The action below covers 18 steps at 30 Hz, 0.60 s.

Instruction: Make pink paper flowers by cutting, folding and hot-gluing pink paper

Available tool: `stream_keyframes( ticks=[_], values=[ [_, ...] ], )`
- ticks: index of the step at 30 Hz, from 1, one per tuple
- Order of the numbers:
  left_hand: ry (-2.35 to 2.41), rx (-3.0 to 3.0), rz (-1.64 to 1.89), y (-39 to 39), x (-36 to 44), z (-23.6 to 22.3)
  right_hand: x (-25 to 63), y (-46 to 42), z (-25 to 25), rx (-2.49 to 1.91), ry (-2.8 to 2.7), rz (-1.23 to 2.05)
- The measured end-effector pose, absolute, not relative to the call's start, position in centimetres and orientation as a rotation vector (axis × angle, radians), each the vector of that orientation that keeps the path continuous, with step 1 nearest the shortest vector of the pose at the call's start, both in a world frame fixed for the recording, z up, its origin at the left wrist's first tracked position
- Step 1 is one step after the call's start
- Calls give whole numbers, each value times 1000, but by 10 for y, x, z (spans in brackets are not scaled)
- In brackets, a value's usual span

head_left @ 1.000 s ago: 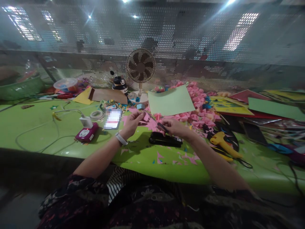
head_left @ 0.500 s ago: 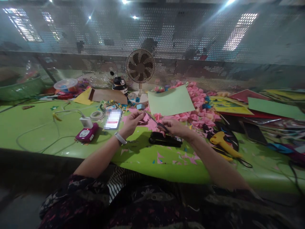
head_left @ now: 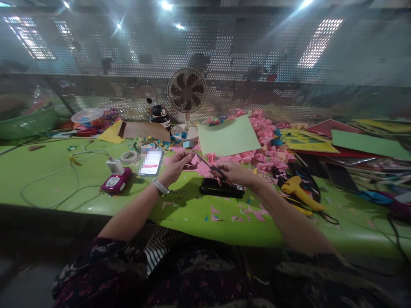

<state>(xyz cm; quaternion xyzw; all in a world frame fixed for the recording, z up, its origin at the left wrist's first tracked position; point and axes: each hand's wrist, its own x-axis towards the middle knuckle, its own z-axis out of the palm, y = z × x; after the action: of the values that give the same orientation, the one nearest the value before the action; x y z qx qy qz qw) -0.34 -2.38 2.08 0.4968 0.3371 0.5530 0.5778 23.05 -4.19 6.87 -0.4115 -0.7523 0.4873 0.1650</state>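
Although little has shifted within the last second (the snipping seems still in progress), the left hand [head_left: 176, 166], fingertips pinched on a small pink paper piece [head_left: 195, 160], faces the right hand [head_left: 234, 173], its fingers curled round slim dark scissors [head_left: 217, 172] over the glossy green table [head_left: 192, 219].

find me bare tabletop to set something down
Bare green table: between purple adapter and left forearm; mostly bare right of the yellow glue gun, along the front edge. Crowded: past the right hand, pink paper pieces around a pale green sheet.
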Motion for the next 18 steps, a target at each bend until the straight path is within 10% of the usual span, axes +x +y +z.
stream_keyframes(
  ticks=[18],
  values=[
    [818, 1223, 1238, -19, -9, 17, 234, -42, 70, -1196, -2203, 1310]
  ],
)
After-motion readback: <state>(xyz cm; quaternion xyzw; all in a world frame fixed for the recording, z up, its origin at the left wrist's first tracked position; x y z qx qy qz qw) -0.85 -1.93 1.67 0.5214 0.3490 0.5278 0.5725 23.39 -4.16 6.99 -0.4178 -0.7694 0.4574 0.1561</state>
